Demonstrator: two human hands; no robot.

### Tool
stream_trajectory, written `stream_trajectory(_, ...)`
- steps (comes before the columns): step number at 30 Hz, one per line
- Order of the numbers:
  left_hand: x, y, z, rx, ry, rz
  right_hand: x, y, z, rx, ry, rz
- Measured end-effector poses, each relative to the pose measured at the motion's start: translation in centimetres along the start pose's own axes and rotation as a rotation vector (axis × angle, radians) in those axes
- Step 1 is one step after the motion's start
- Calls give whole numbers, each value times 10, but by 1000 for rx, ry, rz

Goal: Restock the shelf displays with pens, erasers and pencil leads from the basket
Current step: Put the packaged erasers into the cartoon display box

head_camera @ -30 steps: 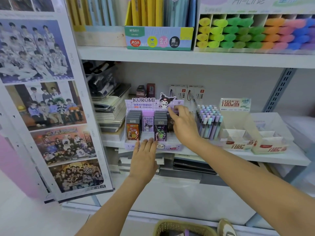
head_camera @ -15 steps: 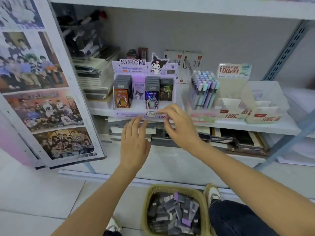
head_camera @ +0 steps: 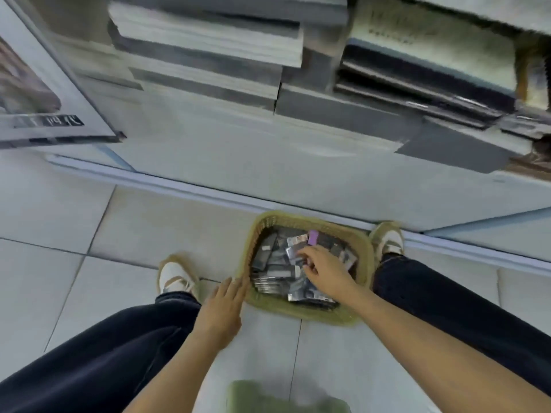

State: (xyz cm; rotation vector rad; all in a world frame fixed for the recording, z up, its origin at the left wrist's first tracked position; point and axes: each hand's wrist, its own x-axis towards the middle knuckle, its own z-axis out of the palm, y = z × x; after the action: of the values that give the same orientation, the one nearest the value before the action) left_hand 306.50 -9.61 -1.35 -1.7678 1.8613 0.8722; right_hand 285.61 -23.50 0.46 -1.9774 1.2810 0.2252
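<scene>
Below, pale tiled floor [head_camera: 149, 228], basket [head_camera: 363, 248] by shelf base [head_camera: 268, 174], stacked notebooks [head_camera: 208, 46]

Blurred print ending in "代" on the poster [head_camera: 64, 122].

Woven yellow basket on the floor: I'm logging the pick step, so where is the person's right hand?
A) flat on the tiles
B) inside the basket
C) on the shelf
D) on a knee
B: the right hand is down in the woven yellow basket, among the small grey packs.
</scene>
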Motion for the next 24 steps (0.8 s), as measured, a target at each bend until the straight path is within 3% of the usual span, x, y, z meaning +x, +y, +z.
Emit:
stream_trajectory(5,14,-15,37,21,-30,34,45,31,27,-63,-142,103)
stream_trajectory(16,20,-12,55,-96,139,15,78,41,76,-241,-60,123)
stream_trajectory(21,23,-12,52,-179,207,13,86,32,80,-11,38,83)
stream_trajectory(24,25,-13,53,-202,232,16,103,12,87,221,39,255)
